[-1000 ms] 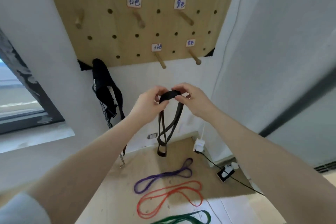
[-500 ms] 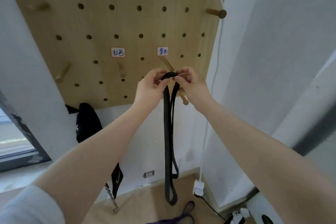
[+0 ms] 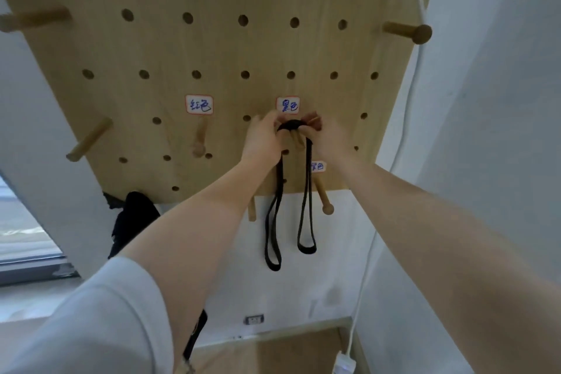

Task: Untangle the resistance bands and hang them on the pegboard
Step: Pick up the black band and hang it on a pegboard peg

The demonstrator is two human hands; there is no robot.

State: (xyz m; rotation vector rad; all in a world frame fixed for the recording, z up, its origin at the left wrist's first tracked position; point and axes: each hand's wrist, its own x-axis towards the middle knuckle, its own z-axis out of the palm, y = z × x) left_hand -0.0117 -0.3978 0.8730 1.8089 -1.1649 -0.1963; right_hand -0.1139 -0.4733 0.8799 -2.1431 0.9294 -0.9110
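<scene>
Both arms reach up, and the left hand point(image 3: 263, 138) and the right hand point(image 3: 326, 135), close together, pinch the top of the black resistance band point(image 3: 305, 191), whose two loops hang down against the wooden pegboard point(image 3: 212, 48), just under a white label point(image 3: 287, 105).

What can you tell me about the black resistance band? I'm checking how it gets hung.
The black resistance band is a flat, matte, rubbery-looking strap, folded so two narrow loops hang down side by side, the left one lower. Its bunched top sits over a wooden peg under a handwritten label on the pegboard. The left hand and right hand pinch it there.
</scene>
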